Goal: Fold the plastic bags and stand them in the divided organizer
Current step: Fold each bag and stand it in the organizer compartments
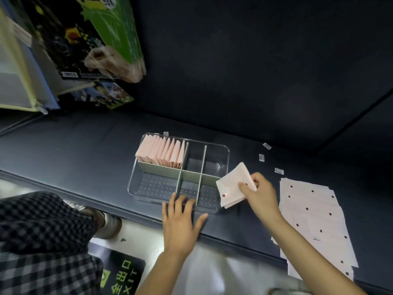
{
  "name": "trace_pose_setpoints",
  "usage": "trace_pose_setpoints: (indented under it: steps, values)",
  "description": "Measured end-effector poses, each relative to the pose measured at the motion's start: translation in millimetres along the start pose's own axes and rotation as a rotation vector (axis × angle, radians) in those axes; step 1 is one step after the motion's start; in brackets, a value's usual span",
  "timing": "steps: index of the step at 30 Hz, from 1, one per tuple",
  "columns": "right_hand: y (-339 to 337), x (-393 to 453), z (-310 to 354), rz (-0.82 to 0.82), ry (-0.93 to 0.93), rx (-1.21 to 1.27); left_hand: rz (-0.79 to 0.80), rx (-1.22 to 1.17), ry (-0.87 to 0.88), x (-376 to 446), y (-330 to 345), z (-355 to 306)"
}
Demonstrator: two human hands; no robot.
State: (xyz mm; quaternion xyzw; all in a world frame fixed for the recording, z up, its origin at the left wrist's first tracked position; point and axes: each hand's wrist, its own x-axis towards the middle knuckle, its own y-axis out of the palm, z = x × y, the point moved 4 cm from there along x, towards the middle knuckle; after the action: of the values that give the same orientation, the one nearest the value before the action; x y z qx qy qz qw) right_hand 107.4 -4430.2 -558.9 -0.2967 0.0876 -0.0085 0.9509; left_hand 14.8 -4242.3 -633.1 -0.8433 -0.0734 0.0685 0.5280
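Right hand (pixel 260 193) pinches a folded bag (pixel 232 185) at the organizer's (pixel 221 149) right edge — left hand (pixel 180 220) spread flat, holding nothing, at frame centre, low.

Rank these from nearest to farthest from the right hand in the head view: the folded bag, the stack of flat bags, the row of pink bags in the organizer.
1. Folded bag, held in the right hand.
2. Stack of flat bags, just right of it.
3. Row of pink bags, far-left compartment of the organizer.
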Motion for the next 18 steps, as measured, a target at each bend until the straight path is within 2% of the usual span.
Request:
trace_pose_setpoints:
  steps: [3,5,7,9,13,15,18]
  values:
    - [-7,11,14,-0.051,0.0,0.102,-0.139,-0.049,-0.092,7,-16,-12]
    - [-9,16,22,-0.067,0.012,0.203,-0.164,0.014,-0.165,25,-29,-5]
    - [-1,19,29,-0.06,0.016,0.266,-0.235,0.107,-0.158,45,-47,4]
    - [15,22,35,-0.032,0.015,0.272,-0.315,0.158,-0.062,63,-62,4]
    - [47,32,50,0.001,0.044,0.321,-0.248,0.307,0.245,94,-69,-6]
    - [57,40,58,-0.01,0.047,0.307,-0.211,0.349,0.243,107,-74,6]
    - [70,50,71,-0.032,-0.005,0.209,-0.228,0.308,0.146,119,-82,29]
